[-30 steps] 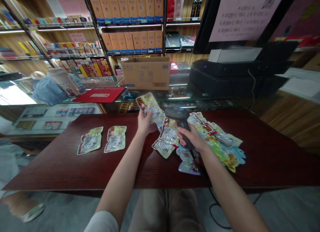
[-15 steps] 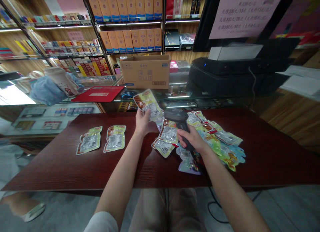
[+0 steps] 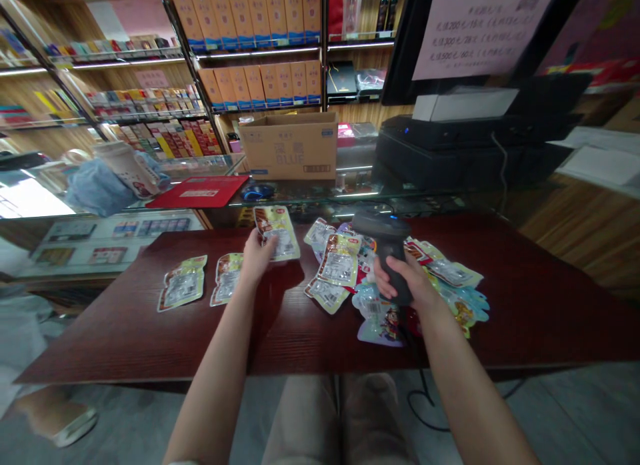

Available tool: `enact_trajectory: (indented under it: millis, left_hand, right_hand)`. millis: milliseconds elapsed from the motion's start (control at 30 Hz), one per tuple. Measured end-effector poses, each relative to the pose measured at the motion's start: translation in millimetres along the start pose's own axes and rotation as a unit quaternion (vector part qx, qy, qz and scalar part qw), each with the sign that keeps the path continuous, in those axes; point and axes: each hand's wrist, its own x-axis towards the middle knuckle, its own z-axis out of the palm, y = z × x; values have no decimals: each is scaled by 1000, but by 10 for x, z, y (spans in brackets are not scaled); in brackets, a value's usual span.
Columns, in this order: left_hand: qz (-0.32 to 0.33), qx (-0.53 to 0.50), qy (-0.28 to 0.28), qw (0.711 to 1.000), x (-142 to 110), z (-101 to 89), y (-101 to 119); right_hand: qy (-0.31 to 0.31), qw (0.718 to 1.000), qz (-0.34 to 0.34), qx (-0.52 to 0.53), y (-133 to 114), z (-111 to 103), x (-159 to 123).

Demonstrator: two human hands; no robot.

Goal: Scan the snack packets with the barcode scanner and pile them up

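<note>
My left hand [image 3: 257, 257] pinches a snack packet [image 3: 281, 235] by its lower left side, held above the dark red table [image 3: 280, 331]. Left of that hand lie two similar packets, one flat on the wood [image 3: 183, 283] and a second packet [image 3: 226, 278] partly behind my wrist. A black barcode scanner [image 3: 383, 228] is gripped by its handle in my right hand [image 3: 403, 278]. Under and around the scanner spreads a pile of packets, among them a yellow-green packet [image 3: 341, 258] and a pale purple-blue pouch [image 3: 377, 318].
An open cardboard box [image 3: 290, 148], a red folder [image 3: 197, 191] and a blue mouse [image 3: 259, 191] rest on the glass counter. A black machine [image 3: 450, 155] stands at the right. The scanner's cable [image 3: 425, 385] hangs off the table edge. A person's foot [image 3: 75, 425] shows lower left.
My left hand has moved left and down with the packet, away from the pile. The scanner in my right hand has shifted to the right.
</note>
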Motion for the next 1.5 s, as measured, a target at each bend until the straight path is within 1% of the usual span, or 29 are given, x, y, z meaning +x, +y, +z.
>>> enact_trajectory:
  millis: [100, 200, 267, 333, 433, 533, 667, 733, 833, 900, 933, 1000, 1033, 1133, 1167, 1200, 1233, 1300, 1367, 1400, 1433, 1500]
  left_hand:
    - [-14, 118, 27, 993, -87, -300, -73]
    - [-44, 230, 49, 971, -159, -558, -171]
    - [-61, 270, 47, 960, -191, -683, -236]
    - [-75, 298, 41, 951, -213, -765, -283]
    - [-95, 341, 38, 935, -240, -815, -310]
    - [-104, 376, 35, 920, -254, -816, -311]
    - [-64, 424, 34, 903, -257, -791, -314]
    - [-41, 460, 29, 887, -276, -762, -289]
    - [-24, 527, 22, 849, -360, -648, -168]
    - [-21, 554, 33, 832, -446, -503, -41]
    - [-9, 554, 33, 832, -487, -412, 28]
    - [48, 544, 30, 837, -550, -212, 158]
    - [65, 535, 41, 841, -566, -113, 217]
    - [70, 504, 76, 858, -562, 157, 369]
    - [72, 496, 76, 862, -554, 240, 415]
    - [75, 492, 64, 865, -549, 325, 458]
    - [81, 490, 37, 867, -549, 415, 498]
    - [83, 485, -56, 869, -569, 613, 564]
    - [66, 467, -160, 867, -600, 820, 599]
    - [56, 457, -198, 865, -612, 916, 603]
    - [53, 455, -219, 861, -618, 999, 599]
    - [52, 464, -227, 855, -610, 1118, 572]
  right_hand:
    - [5, 1000, -10, 17, 16, -43, -125]
    - [9, 999, -12, 30, 34, -57, -240]
    - [13, 999, -3, 32, 38, -59, -297]
    - [20, 999, 11, 29, 39, -62, -335]
    - [40, 999, 10, 27, 39, -62, -372]
    - [59, 998, 3, 28, 34, -48, -404]
    - [94, 995, 18, 21, 26, -27, -445]
    - [96, 995, 22, 25, 34, -31, -456]
    - [89, 995, 18, 35, 65, -51, -453]
    - [87, 995, 12, 39, 93, -65, -444]
    - [85, 996, 8, 39, 106, -71, -438]
    - [80, 996, 1, 37, 127, -80, -431]
    - [78, 996, -1, 36, 135, -84, -430]
    - [73, 997, -6, 33, 143, -90, -436]
    - [73, 997, -7, 34, 143, -91, -439]
    - [73, 997, -7, 34, 142, -93, -441]
    - [73, 997, -7, 35, 142, -94, -442]
    - [69, 997, -8, 37, 142, -97, -441]
    - [68, 997, -7, 38, 144, -99, -438]
    - [69, 997, -4, 37, 145, -99, -438]
    - [69, 997, -1, 34, 145, -99, -438]
    - [67, 997, 3, 29, 143, -98, -442]
